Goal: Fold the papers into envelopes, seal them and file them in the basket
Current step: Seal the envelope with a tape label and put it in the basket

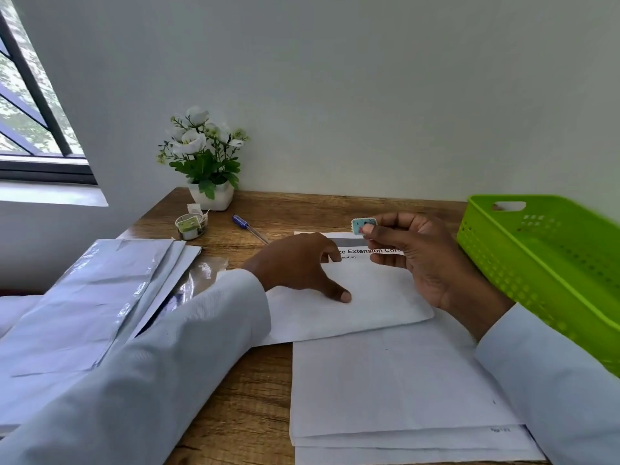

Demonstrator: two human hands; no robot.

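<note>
One wooden desk [255, 380] carries all items. Green basket [550, 263] sits at the right edge, tilted. White paper sheets [385, 380] lie stacked at the near centre. White envelope [375, 303] rests beyond them, flat. Left hand [302, 263] presses on the envelope, fingers spread. Right hand [419, 260] pinches a small stamp [361, 225] above the envelope.
</note>
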